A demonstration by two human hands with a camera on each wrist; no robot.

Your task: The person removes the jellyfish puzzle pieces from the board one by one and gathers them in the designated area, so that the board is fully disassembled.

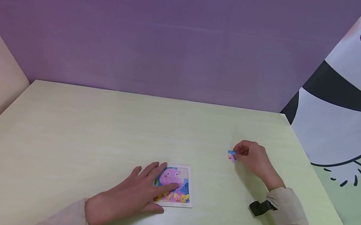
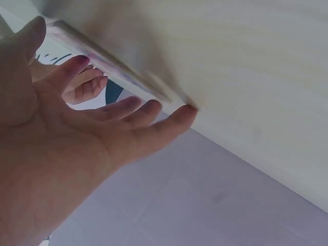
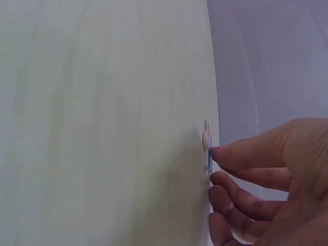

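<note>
My left hand (image 1: 135, 191) lies with spread fingers over the left side of a small square jigsaw puzzle (image 1: 187, 185). The puzzle has a pale frame and a picture of a pink animal above yellow shapes; part of it is hidden under the fingers. In the left wrist view the puzzle (image 2: 102, 61) shows edge-on beside the fingertips of the left hand (image 2: 97, 118). Further right and farther back, my right hand (image 1: 254, 158) pinches a blue and pink puzzle piece (image 1: 231, 156) close over the table. The right wrist view shows that piece (image 3: 207, 141) edge-on at the fingertips.
The pale wooden table (image 1: 95, 123) reaches back to a purple wall (image 1: 164, 36). A panda-like cartoon covers the right wall (image 1: 342, 132). A black strap end (image 1: 262, 208) sticks out from the right sleeve at the wrist.
</note>
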